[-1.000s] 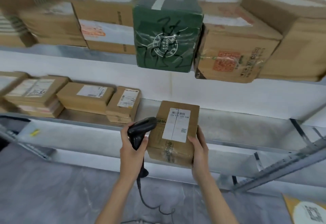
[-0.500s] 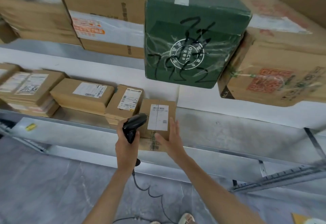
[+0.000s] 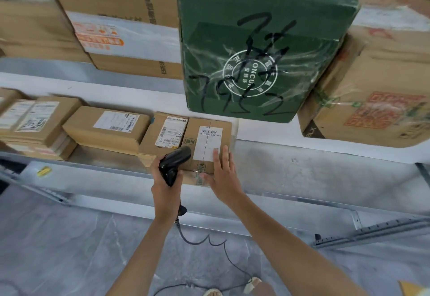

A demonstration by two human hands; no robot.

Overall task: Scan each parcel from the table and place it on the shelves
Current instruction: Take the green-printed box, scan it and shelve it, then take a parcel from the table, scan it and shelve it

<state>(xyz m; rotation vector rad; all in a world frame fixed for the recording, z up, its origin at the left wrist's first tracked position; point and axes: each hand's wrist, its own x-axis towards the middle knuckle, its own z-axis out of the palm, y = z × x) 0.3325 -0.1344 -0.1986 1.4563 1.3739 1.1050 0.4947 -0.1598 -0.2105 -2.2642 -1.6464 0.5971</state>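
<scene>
A small brown cardboard parcel (image 3: 204,132) with a white barcode label lies on the lower metal shelf (image 3: 302,170), right beside another labelled parcel (image 3: 162,137). My right hand (image 3: 223,177) rests flat on the parcel's front right corner, fingers spread, thumb against its front face. My left hand (image 3: 166,184) is closed around a black corded barcode scanner (image 3: 174,163), held just in front of the parcel's left side, the scanner head overlapping it.
Several more flat parcels (image 3: 107,128) line the lower shelf to the left. On the upper shelf stand a large green box (image 3: 256,51) and brown cartons (image 3: 372,100). To the parcel's right the lower shelf is bare metal. The scanner cable (image 3: 209,242) hangs toward the floor.
The parcel went from being held in front of the shelf onto the shelf beside the other parcels. My right hand changed from gripping its side to lying flat on top.
</scene>
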